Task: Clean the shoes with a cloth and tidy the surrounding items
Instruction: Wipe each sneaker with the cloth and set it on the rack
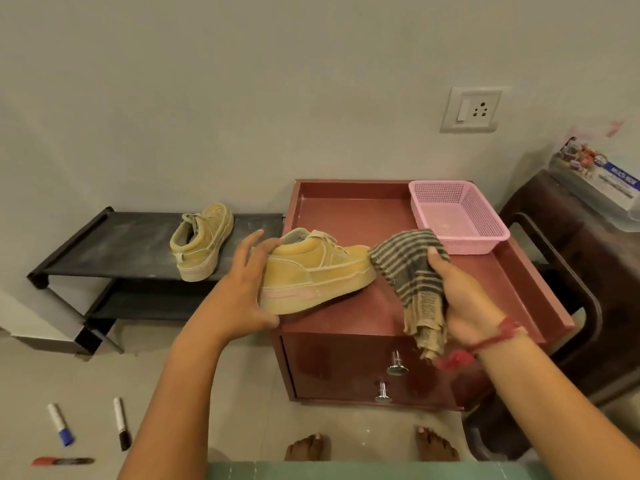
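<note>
Head view. Clasped the near shoe at its heel with the left hand, thumb under the sole and fingers spread over the collar. Found it resting sole down on the front left part of the red counter, with the heel jutting past the left edge.

Gripped the striped cloth in the right hand, fingers curled round the bunched lower part and the loose upper fold fanned out toward the shoe. Saw that fold touching, or all but touching, the toe.

Read the shoe's long axis as running left to right across the counter, toe pointing right, straight at the cloth. Judged the right hand the nearer one to the toe and to the side panel facing the camera. Expected a short sweep leftward along that axis to wipe it, with the left hand steadying the heel end. Judged the cleaning barely begun, going by the dusty look of both shoes.

Noted the far shoe standing on the top shelf of the black shoe rack, left of the counter and well apart from both hands, heel toward the camera, toe pointing away, long axis roughly front to back.

Noted a pink basket at the counter's back right, just beyond the cloth. Spotted a blue marker, a black marker and a red marker lying on the floor at lower left, not yet tidied.
</note>
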Tool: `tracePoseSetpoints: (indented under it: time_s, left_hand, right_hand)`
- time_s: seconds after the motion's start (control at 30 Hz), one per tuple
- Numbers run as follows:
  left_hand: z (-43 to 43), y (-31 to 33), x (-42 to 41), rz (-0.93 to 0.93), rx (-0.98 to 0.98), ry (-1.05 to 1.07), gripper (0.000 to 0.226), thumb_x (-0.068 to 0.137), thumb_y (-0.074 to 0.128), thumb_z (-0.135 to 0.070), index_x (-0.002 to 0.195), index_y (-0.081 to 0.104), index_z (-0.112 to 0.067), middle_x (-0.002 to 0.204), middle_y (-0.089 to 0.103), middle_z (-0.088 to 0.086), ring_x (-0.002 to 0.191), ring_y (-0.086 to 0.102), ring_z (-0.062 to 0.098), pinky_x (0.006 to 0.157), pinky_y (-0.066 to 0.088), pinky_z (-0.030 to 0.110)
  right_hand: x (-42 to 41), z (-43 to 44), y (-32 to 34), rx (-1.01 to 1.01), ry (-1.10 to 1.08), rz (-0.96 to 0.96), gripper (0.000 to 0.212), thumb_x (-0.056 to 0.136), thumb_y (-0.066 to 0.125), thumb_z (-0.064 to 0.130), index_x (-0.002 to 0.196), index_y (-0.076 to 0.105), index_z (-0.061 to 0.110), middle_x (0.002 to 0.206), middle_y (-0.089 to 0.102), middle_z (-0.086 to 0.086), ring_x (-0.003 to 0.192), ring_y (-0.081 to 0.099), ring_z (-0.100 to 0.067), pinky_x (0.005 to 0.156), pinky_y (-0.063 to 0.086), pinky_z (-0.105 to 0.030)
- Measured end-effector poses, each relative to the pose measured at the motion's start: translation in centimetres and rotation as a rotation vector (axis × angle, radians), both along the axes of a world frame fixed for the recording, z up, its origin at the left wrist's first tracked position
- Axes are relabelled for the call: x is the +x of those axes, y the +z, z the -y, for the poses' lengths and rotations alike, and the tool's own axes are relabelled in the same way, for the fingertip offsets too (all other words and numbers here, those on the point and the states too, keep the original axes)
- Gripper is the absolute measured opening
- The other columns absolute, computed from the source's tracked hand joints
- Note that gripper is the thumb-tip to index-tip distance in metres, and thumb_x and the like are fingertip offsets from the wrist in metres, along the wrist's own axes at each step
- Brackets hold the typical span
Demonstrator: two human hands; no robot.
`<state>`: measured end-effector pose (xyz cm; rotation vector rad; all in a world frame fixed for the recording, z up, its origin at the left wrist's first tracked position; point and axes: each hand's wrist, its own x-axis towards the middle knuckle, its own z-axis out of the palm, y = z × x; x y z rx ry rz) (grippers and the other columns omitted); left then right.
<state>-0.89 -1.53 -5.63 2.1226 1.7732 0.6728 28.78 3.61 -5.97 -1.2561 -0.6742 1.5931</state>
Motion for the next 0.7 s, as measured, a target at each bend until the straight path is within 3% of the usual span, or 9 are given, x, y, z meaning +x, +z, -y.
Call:
tracePoseSetpoints:
  time_s: [0.07, 0.13, 0.23, 0.37, 0.47, 0.63, 0.7]
  left_hand:
    - [0.1, 0.1, -0.2, 0.004, -0.026, -0.036, 0.111, 0.058, 0.085, -0.018, 0.142, 0.018, -0.042, 0.152, 0.006, -0.019, 0.113, 0.036, 0.003, 0.085, 0.052, 0.035]
    - [0.2, -0.1, -0.2, 0.036, 0.0, -0.055, 0.106, 0.056, 0.085, -0.019, 0.138, 0.022, -0.042, 0.141, 0.024, -0.019, 0.105, 0.047, 0.001, 0.079, 0.055, 0.037]
    - [0.5, -0.4, 0.2, 0.055, 0.067, -0.02, 0.101, 0.051, 0.084, -0.025, 0.136, 0.031, -0.036, 0.123, 0.036, -0.019, 0.099, 0.051, 0.002, 0.072, 0.056, 0.037]
    - [0.9, -0.1, 1.5, 0.126, 0.201, -0.006, 0.096, 0.051, 0.082, -0.03, 0.135, 0.036, -0.031, 0.123, 0.037, -0.017, 0.104, 0.048, -0.003, 0.072, 0.057, 0.035]
    - [1.4, 0.0, 1.3, 0.191, 0.303, 0.103, 0.096, 0.051, 0.084, -0.029, 0.134, 0.035, -0.033, 0.124, 0.034, -0.019, 0.11, 0.046, -0.003, 0.072, 0.057, 0.033]
    - [1.2, 1.1, -0.1, 0.219, 0.472, 0.23, 0.097, 0.054, 0.086, -0.029, 0.135, 0.033, -0.032, 0.124, 0.03, -0.013, 0.116, 0.04, -0.003, 0.083, 0.05, 0.02]
    - [0.2, 1.2, -0.9, 0.196, 0.5, 0.259, 0.097, 0.056, 0.088, -0.02, 0.134, 0.031, -0.032, 0.125, 0.027, -0.014, 0.114, 0.038, -0.008, 0.08, 0.048, 0.018]
  right_hand:
    - [0.3, 0.8, -0.3, -0.068, -0.017, -0.077, 0.036, 0.094, 0.051, 0.038, 0.11, 0.061, 0.007, 0.103, 0.068, -0.015, 0.083, 0.066, -0.027, 0.072, 0.056, -0.039]
    - [0.0, 1.0, -0.8, -0.099, -0.078, -0.114, 0.041, 0.094, 0.051, 0.038, 0.116, 0.06, 0.005, 0.11, 0.067, -0.017, 0.087, 0.065, -0.03, 0.077, 0.055, -0.044]
    - [-0.4, 0.8, -0.3, 0.037, -0.161, -0.019, 0.033, 0.096, 0.049, 0.039, 0.113, 0.061, 0.013, 0.105, 0.066, -0.012, 0.089, 0.062, -0.028, 0.09, 0.049, -0.054]
    - [0.0, -0.1, -0.2, 0.463, -0.195, 0.476, 0.032, 0.099, 0.044, 0.034, 0.123, 0.057, 0.016, 0.116, 0.063, -0.005, 0.103, 0.058, -0.019, 0.093, 0.043, -0.035]
    - [0.3, -1.5, -2.4, 0.643, -0.045, 0.972, 0.052, 0.093, 0.04, 0.045, 0.136, 0.048, 0.017, 0.139, 0.049, -0.005, 0.13, 0.043, -0.022, 0.108, 0.032, -0.035]
    - [-2.9, -2.4, -7.2, 0.587, 0.564, 1.537, 0.051, 0.098, 0.028, 0.047, 0.147, 0.021, 0.035, 0.158, 0.014, -0.004, 0.146, 0.012, -0.025, 0.117, 0.008, -0.043]
    - [-4.2, -1.9, -8.1, 0.574, 0.666, 1.661, 0.053, 0.098, 0.021, 0.052, 0.149, 0.01, 0.038, 0.159, 0.005, -0.003, 0.147, 0.004, -0.025, 0.118, 0.005, -0.047]
